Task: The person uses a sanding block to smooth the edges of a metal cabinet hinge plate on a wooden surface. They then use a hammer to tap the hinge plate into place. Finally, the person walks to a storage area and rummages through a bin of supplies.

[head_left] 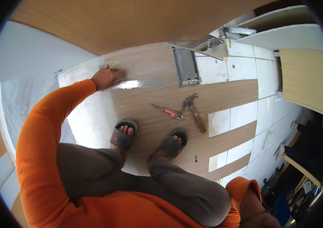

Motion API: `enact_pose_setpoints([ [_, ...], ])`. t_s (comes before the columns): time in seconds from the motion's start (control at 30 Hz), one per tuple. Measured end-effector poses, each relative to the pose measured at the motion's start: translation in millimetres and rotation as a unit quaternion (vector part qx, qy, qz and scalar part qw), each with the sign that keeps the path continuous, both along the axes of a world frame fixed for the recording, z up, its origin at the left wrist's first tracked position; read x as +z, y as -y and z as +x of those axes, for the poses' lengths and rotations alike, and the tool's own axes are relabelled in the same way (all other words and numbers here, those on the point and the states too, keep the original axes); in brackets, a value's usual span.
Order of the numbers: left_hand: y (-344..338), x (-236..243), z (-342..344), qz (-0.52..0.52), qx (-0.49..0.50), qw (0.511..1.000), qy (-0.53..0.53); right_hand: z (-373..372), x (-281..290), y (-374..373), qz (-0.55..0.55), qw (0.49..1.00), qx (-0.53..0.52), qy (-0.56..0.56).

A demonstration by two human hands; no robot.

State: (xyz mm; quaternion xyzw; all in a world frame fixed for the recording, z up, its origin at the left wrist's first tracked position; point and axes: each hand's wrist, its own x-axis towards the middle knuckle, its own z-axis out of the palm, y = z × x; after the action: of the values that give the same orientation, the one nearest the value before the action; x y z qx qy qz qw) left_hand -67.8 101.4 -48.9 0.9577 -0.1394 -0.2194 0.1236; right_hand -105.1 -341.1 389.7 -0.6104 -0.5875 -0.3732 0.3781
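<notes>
My left hand (108, 78) reaches out to the far left, low over the wood-look floor planks (146, 62). Its fingers are curled, and what they hold, if anything, does not show. A shiny streak lies on the plank beside that hand. At the lower right, a bare forearm (253, 207) comes out of my pushed-up orange sleeve; the fingers of my right hand are hidden. Past my feet lie a screwdriver (172, 113) with a red and clear handle and a claw hammer (196, 114) with a wooden handle. Neither hand touches these tools.
My sandalled feet (125, 133) rest on the planks. White tiles (241, 68) show at the right, between plank strips. A dark rectangular recess (186, 65) lies ahead. A brown wooden panel (123, 22) rises at the far side; pale boards (306, 79) and clutter stand right.
</notes>
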Motion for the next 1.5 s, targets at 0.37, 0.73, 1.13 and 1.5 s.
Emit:
enact_pose_setpoints([
  [0.37, 74, -6, 30, -0.229, -0.096, 0.962, 0.112, -22, -68, 82, -0.221, 0.815, -0.168, -0.509],
  [0.73, 165, -3, 51, -0.302, -0.245, 0.916, 0.095, -25, -80, 72, -0.191, 0.756, -0.261, -0.568],
  [1.13, 204, -5, 72, -0.295, -0.279, 0.913, 0.030, 8, -95, 89, -0.168, 0.726, -0.241, -0.622],
  [1.5, 239, -13, 74, -0.198, -0.328, 0.921, -0.070, 18, -90, 113, -0.061, 0.759, -0.251, -0.598],
])
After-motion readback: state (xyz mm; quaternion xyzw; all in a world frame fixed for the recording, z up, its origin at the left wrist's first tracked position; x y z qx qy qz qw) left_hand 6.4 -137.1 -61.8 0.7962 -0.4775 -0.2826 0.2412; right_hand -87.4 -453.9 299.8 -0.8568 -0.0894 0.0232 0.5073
